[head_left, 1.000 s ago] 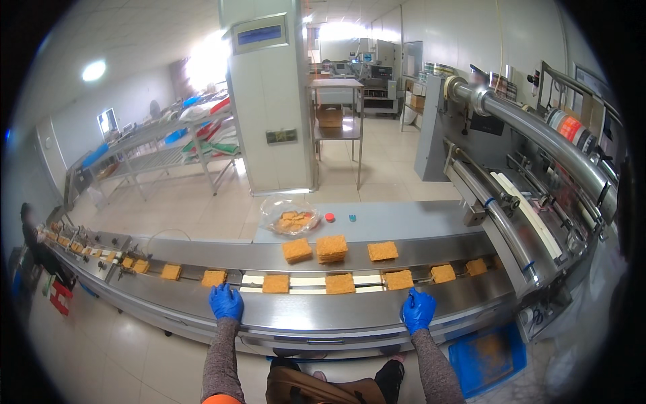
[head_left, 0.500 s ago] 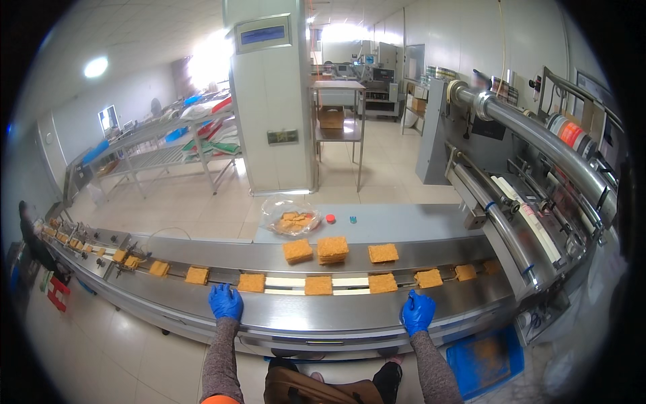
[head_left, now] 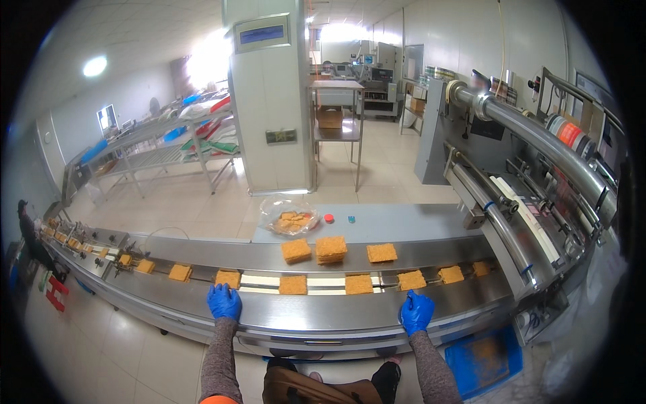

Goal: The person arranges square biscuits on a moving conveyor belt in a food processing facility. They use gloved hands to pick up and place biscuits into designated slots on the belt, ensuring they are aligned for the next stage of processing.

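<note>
My left hand (head_left: 224, 301), in a blue glove, rests on the steel front ledge of the conveyor (head_left: 323, 314). Its fingers are slightly apart, and the fingertips lie just below a square orange-brown biscuit piece (head_left: 229, 279). My right hand (head_left: 416, 312), gloved the same way, is on the ledge further right with its fingers curled in; nothing shows in it. Just beyond it lies another biscuit piece (head_left: 412, 280). Between the hands, two more pieces sit spaced out on the track. Behind the track stand a taller biscuit stack (head_left: 330, 250) and two lower ones.
A clear bag of biscuit pieces (head_left: 289, 217), a red cap (head_left: 328, 218) and a small teal item (head_left: 351, 219) lie on the grey back shelf. Rollers of a machine (head_left: 531, 135) rise at right. A blue tray (head_left: 483, 363) sits low right. Another person (head_left: 30, 232) stands far left.
The biscuit pieces on the track stand at different places along it; I cannot tell for certain which way they moved. Both my hands stay nearly where they were. The far-left person shows more.
</note>
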{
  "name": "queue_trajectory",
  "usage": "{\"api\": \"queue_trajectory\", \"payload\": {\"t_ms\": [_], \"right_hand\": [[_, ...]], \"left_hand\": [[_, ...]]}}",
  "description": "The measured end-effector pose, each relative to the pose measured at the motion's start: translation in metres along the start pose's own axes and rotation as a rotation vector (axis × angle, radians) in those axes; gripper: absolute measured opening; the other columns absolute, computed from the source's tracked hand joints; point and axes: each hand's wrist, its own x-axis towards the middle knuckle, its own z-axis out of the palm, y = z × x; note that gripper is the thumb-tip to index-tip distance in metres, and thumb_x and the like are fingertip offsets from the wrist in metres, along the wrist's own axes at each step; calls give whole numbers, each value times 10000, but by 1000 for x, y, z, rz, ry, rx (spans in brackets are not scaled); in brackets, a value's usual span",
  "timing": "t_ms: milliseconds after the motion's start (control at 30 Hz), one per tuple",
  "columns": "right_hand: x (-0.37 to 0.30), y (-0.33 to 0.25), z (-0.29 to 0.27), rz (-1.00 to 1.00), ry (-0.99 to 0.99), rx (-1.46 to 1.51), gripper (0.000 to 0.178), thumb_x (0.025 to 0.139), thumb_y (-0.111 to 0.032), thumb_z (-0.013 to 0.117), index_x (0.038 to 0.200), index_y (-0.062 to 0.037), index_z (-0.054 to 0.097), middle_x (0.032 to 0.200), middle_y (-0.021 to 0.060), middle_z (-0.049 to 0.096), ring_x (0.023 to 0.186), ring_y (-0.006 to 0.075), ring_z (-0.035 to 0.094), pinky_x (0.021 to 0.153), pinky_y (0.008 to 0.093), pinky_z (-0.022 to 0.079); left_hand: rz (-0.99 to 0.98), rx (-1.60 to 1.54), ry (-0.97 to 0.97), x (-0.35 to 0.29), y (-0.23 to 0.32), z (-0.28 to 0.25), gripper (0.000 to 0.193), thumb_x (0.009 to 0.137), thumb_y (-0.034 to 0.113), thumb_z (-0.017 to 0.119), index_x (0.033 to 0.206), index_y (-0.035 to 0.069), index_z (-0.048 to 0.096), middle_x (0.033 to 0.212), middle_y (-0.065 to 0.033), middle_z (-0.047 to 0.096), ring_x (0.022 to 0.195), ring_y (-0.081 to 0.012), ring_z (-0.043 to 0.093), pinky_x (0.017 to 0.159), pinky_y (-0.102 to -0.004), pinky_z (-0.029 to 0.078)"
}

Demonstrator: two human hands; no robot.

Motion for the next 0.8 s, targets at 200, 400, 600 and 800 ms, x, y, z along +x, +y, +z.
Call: {"api": "queue_trajectory", "payload": {"t_ms": [200,400,600,800], "right_hand": [[1,-1,-2,-9,23,25,117,846,-139,635,889,-80,727,688,154,592,685,353,581,638,485,426],[-1,0,0,-3,51,17,115,848,-143,638,882,-78,727,688,157,592,685,353,581,637,489,424],[1,-2,0,-15,50,21,121,850,-144,630,886,-82,728,696,161,597,695,363,584,639,496,424],[1,-4,-2,-2,39,5,125,846,-148,625,885,-85,725,701,162,601,697,365,585,640,497,424]], "left_hand": [[-15,7,-1,-1,7,-6,357,890,268,611,1136,22,688,1234,-186,648,1247,-431,510,1056,-545,382],[9,-8,24,-1,8,-7,337,889,253,610,1105,7,686,1204,-189,652,1244,-437,510,1057,-536,384],[35,24,99,-3,0,3,330,882,240,617,1108,10,687,1160,-192,654,1212,-437,527,1038,-533,398],[40,-22,88,-3,2,1,318,877,236,621,1110,31,692,1143,-190,652,1203,-440,526,1034,-534,399]]}}
